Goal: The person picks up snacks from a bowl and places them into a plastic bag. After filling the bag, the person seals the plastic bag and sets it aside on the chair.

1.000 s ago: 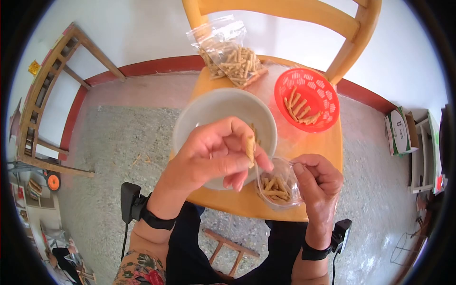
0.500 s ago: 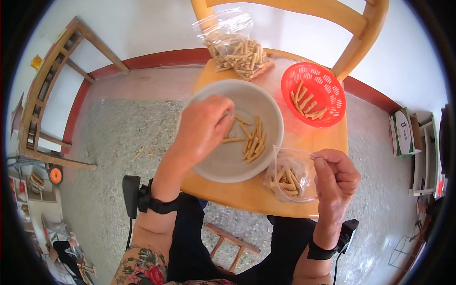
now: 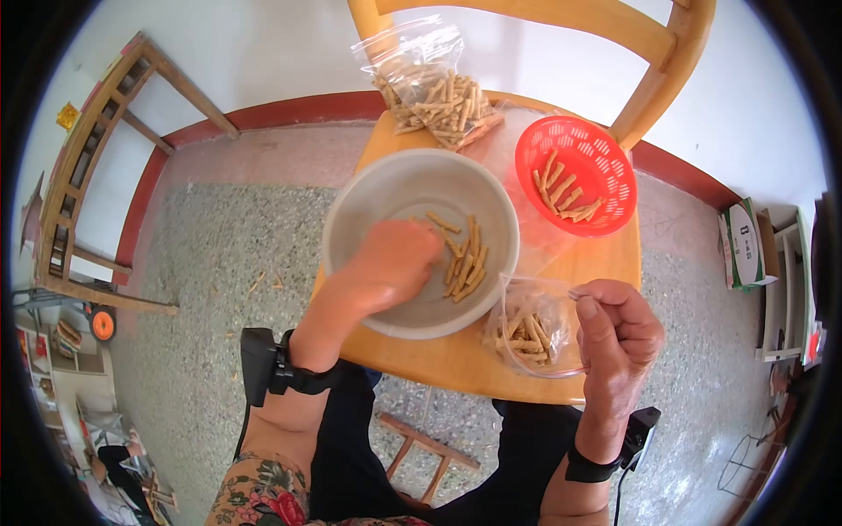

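Observation:
My left hand (image 3: pixel 395 263) reaches down into the grey bowl (image 3: pixel 351 197), beside several brown sticks (image 3: pixel 467 267). Its fingertips are hidden behind the hand, so what they hold cannot be made out. My right hand (image 3: pixel 618 337) pinches the rim of a small clear plastic bag (image 3: pixel 533 329) at the front right of the chair seat. Stick pieces lie inside this bag, and its mouth stands apart. A red basket (image 3: pixel 576 175) with several sticks sits behind it, at the right. Behind the bowl rests a larger zip bag (image 3: pixel 447 105) full of short sticks.
Everything stands on a wooden chair (image 3: pixel 421 368) with its backrest at the far side. A wooden frame (image 3: pixel 74 188) leans at the left. A carton (image 3: pixel 744 245) and a shelf stand at the right. A small wooden stool (image 3: pixel 430 451) shows between the legs.
A second ago my left hand held a stick piece near the small bag. It has since moved left and down into the bowl. My right hand has shifted slightly right, still at the bag.

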Demonstrator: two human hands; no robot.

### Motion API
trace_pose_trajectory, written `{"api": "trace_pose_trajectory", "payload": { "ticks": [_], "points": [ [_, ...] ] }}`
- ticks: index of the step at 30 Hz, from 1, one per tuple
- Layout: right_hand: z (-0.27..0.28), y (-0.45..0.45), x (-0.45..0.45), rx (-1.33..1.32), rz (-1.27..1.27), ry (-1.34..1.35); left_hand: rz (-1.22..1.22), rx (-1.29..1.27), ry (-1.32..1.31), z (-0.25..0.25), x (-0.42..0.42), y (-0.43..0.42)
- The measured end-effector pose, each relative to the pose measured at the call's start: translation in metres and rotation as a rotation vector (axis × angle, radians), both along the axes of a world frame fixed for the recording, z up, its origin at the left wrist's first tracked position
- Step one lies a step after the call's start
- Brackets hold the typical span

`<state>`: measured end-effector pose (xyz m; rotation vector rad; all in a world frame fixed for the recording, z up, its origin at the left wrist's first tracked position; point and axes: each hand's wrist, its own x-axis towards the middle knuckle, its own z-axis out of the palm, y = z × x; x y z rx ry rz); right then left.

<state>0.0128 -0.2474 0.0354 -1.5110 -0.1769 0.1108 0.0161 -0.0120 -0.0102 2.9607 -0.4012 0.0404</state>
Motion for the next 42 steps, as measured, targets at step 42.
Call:
{"api": "trace_pose_trajectory", "payload": {
  "ticks": [42],
  "points": [
    [-0.006, 0.013, 0.001, -0.049, 0.003, 0.032, -0.037, -1.620, -0.024, 0.055, -0.026, -0.033]
  ]
}}
